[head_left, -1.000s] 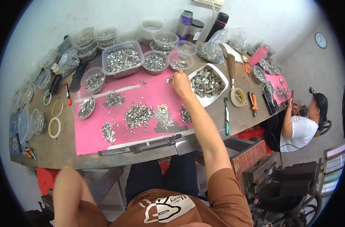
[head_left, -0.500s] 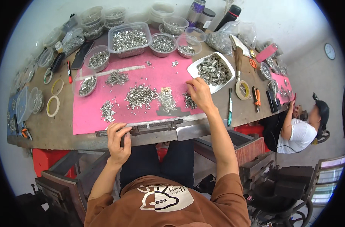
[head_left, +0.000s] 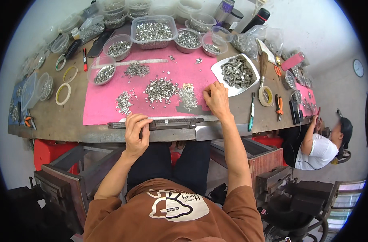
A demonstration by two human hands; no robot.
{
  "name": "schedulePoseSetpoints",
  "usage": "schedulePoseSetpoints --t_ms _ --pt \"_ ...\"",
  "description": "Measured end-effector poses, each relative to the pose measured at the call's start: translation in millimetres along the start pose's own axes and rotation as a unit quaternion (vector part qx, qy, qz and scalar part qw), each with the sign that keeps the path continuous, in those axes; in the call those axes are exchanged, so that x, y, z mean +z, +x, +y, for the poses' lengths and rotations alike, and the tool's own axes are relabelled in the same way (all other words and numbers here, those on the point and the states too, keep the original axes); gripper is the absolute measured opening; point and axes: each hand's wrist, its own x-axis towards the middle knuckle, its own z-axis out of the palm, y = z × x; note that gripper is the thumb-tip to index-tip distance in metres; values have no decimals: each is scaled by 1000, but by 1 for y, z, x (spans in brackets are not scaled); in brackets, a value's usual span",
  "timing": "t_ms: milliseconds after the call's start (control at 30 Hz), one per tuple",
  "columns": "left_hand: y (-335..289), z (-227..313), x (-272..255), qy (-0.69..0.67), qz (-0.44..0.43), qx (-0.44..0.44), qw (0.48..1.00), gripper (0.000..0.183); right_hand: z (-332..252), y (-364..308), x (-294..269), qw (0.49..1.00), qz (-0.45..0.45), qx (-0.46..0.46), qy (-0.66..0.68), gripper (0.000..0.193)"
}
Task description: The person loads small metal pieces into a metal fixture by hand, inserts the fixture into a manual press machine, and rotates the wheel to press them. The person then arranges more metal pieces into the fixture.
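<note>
A long dark metal bar (head_left: pixel 174 122) with a slotted top lies along the table's front edge. My left hand (head_left: pixel 137 132) is curled over its left part, fingers on top and thumb nearer me. To the right, my right hand (head_left: pixel 217 101) is down on the pink mat with fingertips bent together, covering a small pile of metal pieces; what they pinch, if anything, is hidden. Beside it lies a heap of thin silvery pins (head_left: pixel 188 98). Further left are a larger pile of small metal pieces (head_left: pixel 160 90) and a smaller pile (head_left: pixel 123 102).
A white dish (head_left: pixel 253 80) of metal parts sits beyond my right hand. Plastic tubs (head_left: pixel 153 44) of parts line the back of the pink mat (head_left: pixel 97 109). At right lie a toothbrush (head_left: pixel 251 111), tape roll (head_left: pixel 266 97) and pliers (head_left: pixel 279 108). Another person (head_left: pixel 319 147) sits far right.
The whole view has shifted, with the table now higher and further right. My right hand has lowered onto the small pile and its fingers have drawn together. My left hand stays at the bar.
</note>
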Motion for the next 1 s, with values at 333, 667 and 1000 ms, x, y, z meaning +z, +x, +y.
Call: schedulePoseSetpoints --t_ms 333,667,1000 --pt "99 -8 52 16 -154 84 984 13 -29 -63 -22 976 102 52 184 9" --pt "158 -32 138 92 -234 73 965 10 -32 -79 -4 985 109 26 129 15" --pt "164 -18 141 93 -279 56 954 12 -35 -80 -8 983 104 45 147 12"
